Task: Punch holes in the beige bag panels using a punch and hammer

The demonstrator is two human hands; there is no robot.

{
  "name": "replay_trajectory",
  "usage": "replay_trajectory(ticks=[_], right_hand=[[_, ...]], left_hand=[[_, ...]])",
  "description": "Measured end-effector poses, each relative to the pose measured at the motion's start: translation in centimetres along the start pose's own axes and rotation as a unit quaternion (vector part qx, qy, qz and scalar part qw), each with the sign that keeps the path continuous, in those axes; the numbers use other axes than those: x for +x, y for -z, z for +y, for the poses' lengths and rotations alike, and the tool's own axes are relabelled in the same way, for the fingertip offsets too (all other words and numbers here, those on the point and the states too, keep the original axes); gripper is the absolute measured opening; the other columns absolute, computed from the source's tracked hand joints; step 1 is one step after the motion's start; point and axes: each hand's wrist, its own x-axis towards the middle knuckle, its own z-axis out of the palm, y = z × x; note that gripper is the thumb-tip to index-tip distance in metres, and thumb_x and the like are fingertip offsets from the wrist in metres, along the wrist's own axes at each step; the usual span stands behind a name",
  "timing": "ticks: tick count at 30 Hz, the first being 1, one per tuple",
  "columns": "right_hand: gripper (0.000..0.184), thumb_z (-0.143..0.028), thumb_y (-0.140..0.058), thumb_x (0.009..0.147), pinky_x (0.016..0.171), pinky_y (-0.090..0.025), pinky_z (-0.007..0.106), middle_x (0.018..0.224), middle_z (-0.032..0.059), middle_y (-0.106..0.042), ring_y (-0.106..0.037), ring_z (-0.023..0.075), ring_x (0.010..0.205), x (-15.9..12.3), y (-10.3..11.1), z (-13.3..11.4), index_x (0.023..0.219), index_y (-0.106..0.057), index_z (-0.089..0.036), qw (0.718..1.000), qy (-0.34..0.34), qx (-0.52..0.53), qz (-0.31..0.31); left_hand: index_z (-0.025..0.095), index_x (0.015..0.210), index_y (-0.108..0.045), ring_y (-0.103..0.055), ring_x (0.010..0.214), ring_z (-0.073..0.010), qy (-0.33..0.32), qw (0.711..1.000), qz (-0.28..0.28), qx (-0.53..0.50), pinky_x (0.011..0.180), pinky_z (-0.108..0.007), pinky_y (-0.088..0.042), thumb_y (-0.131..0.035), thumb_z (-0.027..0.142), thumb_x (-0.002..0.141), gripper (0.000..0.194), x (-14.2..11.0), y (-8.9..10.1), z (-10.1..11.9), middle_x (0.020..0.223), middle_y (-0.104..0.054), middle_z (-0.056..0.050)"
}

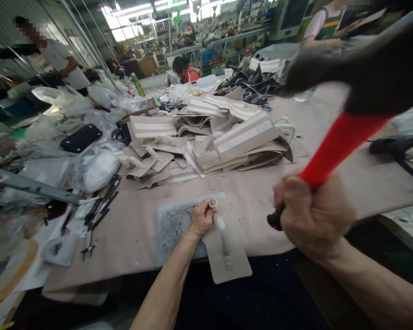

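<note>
My right hand is wrapped round the red handle of a hammer, raised at the right with its dark, blurred head up high. My left hand grips a short metal punch, seen from its round top end. Under the punch lies a beige panel with a plastic-wrapped strap handle on it. The panel rests partly on a scuffed grey pad and juts over the table's front edge. The punch's lower tip is hidden by my fingers.
A heap of beige panels covers the table's middle, with dark pieces behind. Plastic bags and several dark tools lie at the left. A black frame-like object is at the right. People work farther back.
</note>
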Motion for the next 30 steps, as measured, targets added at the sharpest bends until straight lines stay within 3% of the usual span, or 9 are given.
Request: replay_trajectory(ticks=[2, 4, 6, 13, 16, 20, 23, 26, 30], right_hand=[[0.036, -0.048, -0.036, 0.098, 0.048, -0.026, 0.027, 0.052, -0.0013, -0.048, -0.042, 0.0121, 0.044, -2.6, -1.5, 1.9, 0.075, -0.046, -0.022, 0.984, 0.045, -0.071, -0.159], [0.035, -0.043, -0.033, 0.098, 0.047, -0.017, 0.029, 0.049, -0.0005, -0.047, -0.038, 0.0116, 0.039, -4.7, -2.5, 4.1, 0.075, -0.047, -0.021, 0.928, 0.042, -0.152, -0.338], [0.031, -0.039, -0.033, 0.099, 0.049, -0.015, 0.030, 0.053, 0.0009, -0.052, -0.043, 0.0127, 0.042, -5.8, -2.7, 5.9, 0.082, -0.050, -0.020, 0.884, 0.023, -0.199, -0.423], [0.027, -0.038, -0.034, 0.101, 0.054, -0.025, 0.029, 0.063, 0.0032, -0.059, -0.056, 0.0185, 0.057, -7.5, -2.5, 11.2, 0.093, -0.051, -0.019, 0.844, -0.093, -0.244, -0.469], [0.027, -0.035, -0.039, 0.098, 0.062, -0.037, 0.032, 0.083, 0.0107, -0.064, -0.061, 0.0237, 0.073, -8.9, -3.9, 12.5, 0.103, -0.055, -0.014, 0.855, -0.074, -0.285, -0.426], [0.048, -0.023, -0.047, 0.092, 0.086, -0.045, 0.040, 0.129, 0.0180, -0.052, -0.055, 0.0280, 0.108, -9.9, -6.4, 9.8, 0.139, -0.042, -0.015, 0.921, 0.060, -0.162, -0.348], [0.047, -0.011, -0.043, 0.088, 0.088, -0.046, 0.037, 0.131, 0.0118, -0.051, -0.053, 0.0221, 0.105, -10.5, -8.5, 6.5, 0.133, -0.050, -0.022, 0.896, 0.145, -0.035, -0.419], [0.035, -0.005, -0.042, 0.085, 0.085, -0.046, 0.036, 0.122, 0.0106, -0.056, -0.052, 0.0206, 0.099, -11.3, -10.3, 5.0, 0.110, -0.062, -0.020, 0.875, 0.173, -0.035, -0.452], [0.040, -0.001, -0.040, 0.081, 0.088, -0.046, 0.034, 0.124, 0.0114, -0.058, -0.055, 0.0200, 0.103, -11.1, -10.6, 6.1, 0.110, -0.063, -0.018, 0.904, 0.146, -0.006, -0.403]], left_hand=[[0.020, 0.099, -0.069, -0.060, 0.074, -0.0174, -0.004, 1.000, 0.003, 0.005, 0.073, -0.026, -0.045, -0.059, 0.018, 0.082, 0.020, 0.0, 0.0, -0.1, 0.082, -0.068, -0.003], [0.020, 0.103, -0.069, -0.060, 0.074, -0.0175, -0.005, 1.000, 0.004, 0.003, 0.072, -0.026, -0.045, -0.059, 0.018, 0.081, 0.024, 0.0, -0.1, 0.0, 0.081, -0.067, -0.002], [0.020, 0.104, -0.069, -0.059, 0.073, -0.0169, -0.005, 1.000, 0.000, -0.001, 0.071, -0.025, -0.044, -0.058, 0.018, 0.081, 0.025, -0.1, -0.1, 0.1, 0.079, -0.066, -0.001], [0.019, 0.093, -0.069, -0.059, 0.072, -0.0161, -0.007, 1.000, 0.001, -0.014, 0.070, -0.024, -0.045, -0.061, 0.018, 0.081, 0.015, -0.1, 0.0, 0.3, 0.079, -0.066, -0.001], [0.019, 0.093, -0.070, -0.060, 0.072, -0.0163, 0.003, 1.000, 0.012, -0.026, 0.069, -0.025, -0.046, -0.063, 0.019, 0.079, 0.015, -0.1, -0.1, 0.0, 0.080, -0.068, -0.002], [0.018, 0.090, -0.069, -0.062, 0.069, -0.0152, 0.049, 0.995, 0.038, -0.078, 0.068, -0.024, -0.048, -0.072, 0.024, 0.073, 0.018, 0.0, -0.4, 0.0, 0.078, -0.069, -0.001], [0.017, 0.090, -0.068, -0.065, 0.073, -0.0157, 0.089, 0.985, 0.058, -0.138, 0.071, -0.025, -0.051, -0.078, 0.030, 0.069, 0.028, 0.5, -0.5, 0.3, 0.080, -0.071, -0.003], [0.016, 0.091, -0.064, -0.069, 0.075, -0.0168, 0.141, 0.952, 0.137, -0.236, 0.072, -0.027, -0.054, -0.079, 0.042, 0.069, 0.038, 1.1, -0.3, 0.2, 0.083, -0.072, -0.004], [0.014, 0.091, -0.062, -0.070, 0.076, -0.0177, 0.149, 0.923, 0.220, -0.279, 0.072, -0.029, -0.054, -0.078, 0.047, 0.070, 0.043, 0.7, 0.5, -0.9, 0.084, -0.072, -0.006]])
